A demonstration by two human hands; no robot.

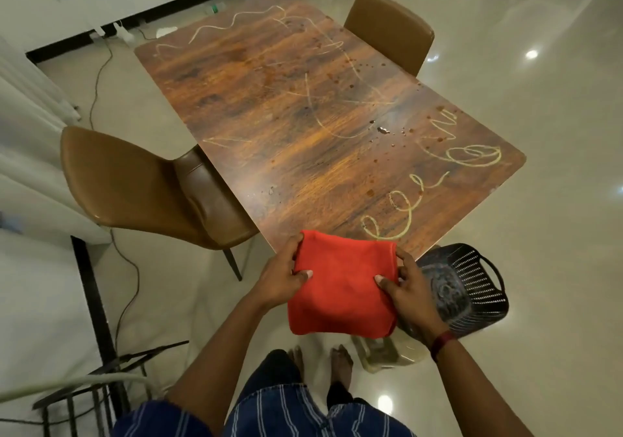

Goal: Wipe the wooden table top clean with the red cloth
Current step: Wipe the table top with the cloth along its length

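A folded red cloth [342, 288] hangs in the air just in front of the near edge of the wooden table top [269, 106]. My left hand [281, 280] grips its left edge and my right hand [409, 286] grips its right edge, thumbs on top. The table top carries pale yellowish squiggly lines, brown spots and a few wet droplets, thickest toward the right end and the near right corner.
A brown chair [135, 187] is tucked at the table's left side and another brown chair [391, 28] at the far side. A black slotted basket [472, 285] sits on a stool by the near right corner. Cables trail on the floor at left; a metal rack [101, 379] stands lower left.
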